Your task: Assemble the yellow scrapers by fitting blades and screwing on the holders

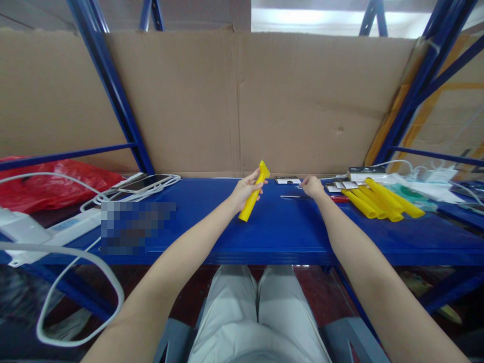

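My left hand [245, 191] grips a long yellow tube [252, 195], held slanted above the blue shelf [280, 232]. My right hand [312, 186] rests on the shelf with its fingers curled, close to a thin metal tool [293, 196] and a small dark flat part [287, 180]. Whether it pinches anything is too small to make out. A pile of several more yellow tubes [381, 201] lies just right of that hand.
A phone [145, 183] and white cables [94, 199] lie at the left, with a white power strip [56, 229] and a red plastic bag [49, 184]. Small boxes and papers [401, 179] sit at the right. A cardboard wall [242, 101] backs the shelf.
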`<move>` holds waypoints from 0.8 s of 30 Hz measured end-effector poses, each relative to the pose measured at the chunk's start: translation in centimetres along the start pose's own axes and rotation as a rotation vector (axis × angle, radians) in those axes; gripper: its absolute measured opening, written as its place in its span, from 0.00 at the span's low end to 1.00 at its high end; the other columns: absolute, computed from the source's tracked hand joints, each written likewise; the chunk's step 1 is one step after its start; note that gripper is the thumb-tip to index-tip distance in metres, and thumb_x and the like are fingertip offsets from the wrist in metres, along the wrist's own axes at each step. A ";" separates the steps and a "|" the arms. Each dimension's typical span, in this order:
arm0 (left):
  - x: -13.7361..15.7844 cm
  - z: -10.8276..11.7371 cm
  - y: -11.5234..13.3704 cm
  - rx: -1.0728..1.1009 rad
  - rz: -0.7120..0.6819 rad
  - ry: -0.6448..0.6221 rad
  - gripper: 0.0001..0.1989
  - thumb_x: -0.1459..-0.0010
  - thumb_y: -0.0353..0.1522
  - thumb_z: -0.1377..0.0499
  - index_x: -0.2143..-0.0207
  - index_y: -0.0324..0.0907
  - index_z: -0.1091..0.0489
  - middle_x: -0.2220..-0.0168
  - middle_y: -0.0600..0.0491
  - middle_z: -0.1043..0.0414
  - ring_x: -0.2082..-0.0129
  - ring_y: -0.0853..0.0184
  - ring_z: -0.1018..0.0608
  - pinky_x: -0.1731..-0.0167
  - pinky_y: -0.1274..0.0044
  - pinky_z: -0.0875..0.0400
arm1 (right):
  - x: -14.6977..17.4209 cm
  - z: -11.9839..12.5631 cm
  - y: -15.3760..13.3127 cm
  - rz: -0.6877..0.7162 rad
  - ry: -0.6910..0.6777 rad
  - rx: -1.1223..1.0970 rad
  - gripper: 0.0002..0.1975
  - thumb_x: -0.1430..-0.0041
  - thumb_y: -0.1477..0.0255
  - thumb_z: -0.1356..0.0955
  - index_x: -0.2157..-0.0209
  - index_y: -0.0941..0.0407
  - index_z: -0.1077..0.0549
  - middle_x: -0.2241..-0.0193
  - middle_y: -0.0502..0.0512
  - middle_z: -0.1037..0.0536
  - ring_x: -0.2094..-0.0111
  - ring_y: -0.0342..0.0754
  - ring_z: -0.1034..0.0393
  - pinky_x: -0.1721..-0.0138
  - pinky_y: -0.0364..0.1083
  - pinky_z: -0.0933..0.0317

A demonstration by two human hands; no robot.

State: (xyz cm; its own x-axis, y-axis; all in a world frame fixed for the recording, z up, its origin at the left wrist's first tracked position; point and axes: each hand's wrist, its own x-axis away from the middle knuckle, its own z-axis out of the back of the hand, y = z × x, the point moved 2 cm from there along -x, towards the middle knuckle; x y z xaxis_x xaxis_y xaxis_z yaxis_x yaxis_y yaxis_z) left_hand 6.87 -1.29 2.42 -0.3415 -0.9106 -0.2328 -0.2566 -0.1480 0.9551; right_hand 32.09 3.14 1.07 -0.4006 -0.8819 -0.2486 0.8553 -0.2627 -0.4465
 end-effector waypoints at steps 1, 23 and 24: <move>0.1 0.0 0.0 0.043 0.037 0.006 0.36 0.45 0.18 0.45 0.36 0.50 0.46 0.61 0.49 0.25 0.81 0.76 0.31 0.83 0.84 0.37 | 0.0 0.0 0.0 0.021 0.007 -0.018 0.07 0.44 0.72 0.33 0.65 0.57 0.24 0.60 0.62 0.21 0.54 0.54 0.28 0.56 0.50 0.38; -0.9 1.1 -1.8 0.094 0.333 0.005 0.37 0.43 0.18 0.47 0.35 0.52 0.50 0.66 0.51 0.26 0.82 0.74 0.30 0.84 0.84 0.38 | 1.7 -1.6 -3.4 0.174 -0.099 -0.551 0.05 0.51 0.78 0.32 0.79 0.59 0.28 0.80 0.50 0.26 0.74 0.42 0.31 0.67 0.42 0.36; -1.0 1.2 -1.9 0.095 0.335 -0.002 0.37 0.43 0.18 0.47 0.35 0.52 0.49 0.66 0.51 0.25 0.82 0.75 0.30 0.84 0.84 0.38 | 1.9 -1.5 -3.7 0.181 -0.111 -0.582 0.05 0.51 0.79 0.32 0.78 0.59 0.28 0.80 0.50 0.26 0.75 0.42 0.32 0.68 0.42 0.36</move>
State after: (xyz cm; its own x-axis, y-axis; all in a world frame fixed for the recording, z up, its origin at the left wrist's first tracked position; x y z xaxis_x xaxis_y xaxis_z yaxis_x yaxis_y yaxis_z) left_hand 6.63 0.32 0.60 -0.4224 -0.9019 0.0903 -0.2133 0.1958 0.9572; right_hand 27.70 3.05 0.96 -0.2022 -0.9363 -0.2871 0.5748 0.1239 -0.8089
